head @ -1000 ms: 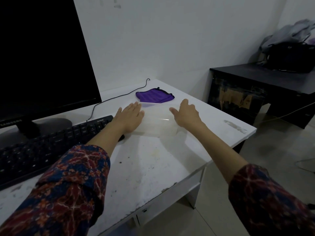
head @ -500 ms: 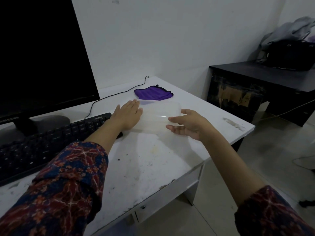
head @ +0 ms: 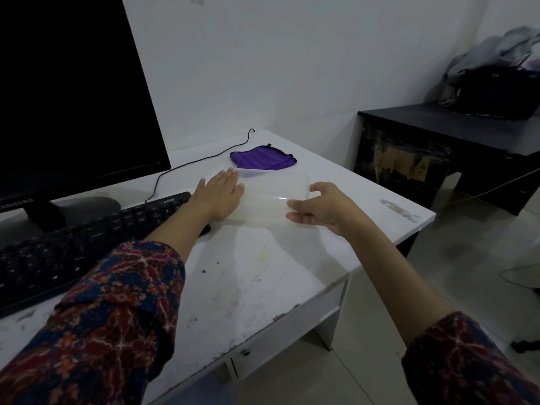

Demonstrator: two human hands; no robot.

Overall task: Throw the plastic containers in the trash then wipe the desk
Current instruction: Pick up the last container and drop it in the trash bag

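Both hands frame the clear rectangular plastic container (head: 273, 197) near the white desk's (head: 263, 276) far right corner: left hand (head: 220, 194) flat against one end, right hand (head: 318, 204) curled round the other, apparently to lift it.

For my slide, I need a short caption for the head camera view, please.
Both hands, left and right, hold a clear plastic container on the stained white desk, near a purple cloth.

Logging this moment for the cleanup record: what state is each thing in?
Plastic container: on the desk, between both hands.
Left hand: flat against its left end.
Right hand: fingers curled round its right end.
Purple cloth: crumpled, lying behind it.
Monitor: dark.
Desk: stained.
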